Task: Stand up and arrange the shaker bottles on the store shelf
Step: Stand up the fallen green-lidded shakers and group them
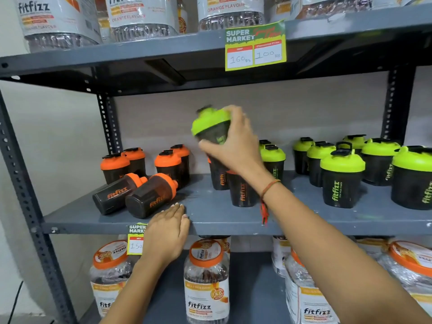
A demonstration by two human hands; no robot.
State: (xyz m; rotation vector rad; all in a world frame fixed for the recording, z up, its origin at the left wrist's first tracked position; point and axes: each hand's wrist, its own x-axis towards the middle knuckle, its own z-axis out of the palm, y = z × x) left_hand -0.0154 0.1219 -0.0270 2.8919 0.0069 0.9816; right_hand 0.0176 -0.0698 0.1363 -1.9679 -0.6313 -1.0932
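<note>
- The right hand (233, 146) is lifted above the middle grey metal shelf (222, 213), fingers wrapped around a dark translucent shaker bottle with a lime-green lid (210, 127); the bottle is tilted, lid towards the upper left, and blurred.
- A thin red-orange thread bracelet (268, 190) circles that wrist, its loose end hanging down.
- The left hand (167, 232) lies flat on the front edge of the same shelf, fingers together and gripping nothing, fingertips just beside the nearest fallen bottle.
- Two dark shaker bottles with orange lids lie on their sides at the left of the shelf: one (117, 192) further left, the other (152, 195) touching it, both with lids pointing towards the back right.
- Behind them four upright orange-lidded shakers (168, 164) stand in two pairs near the back wall.
- Below the raised hand more upright dark shakers with orange lettering (242, 190) stand, partly hidden by the forearm.
- To the right a cluster of upright green-lidded shakers (341, 181) fills the shelf out to the frame edge.
- A green and yellow price tag (256, 46) hangs from the upper shelf; another (136, 239) hangs by the left hand.
- Large clear jars with orange lids (205, 279) sit on the shelf below.
</note>
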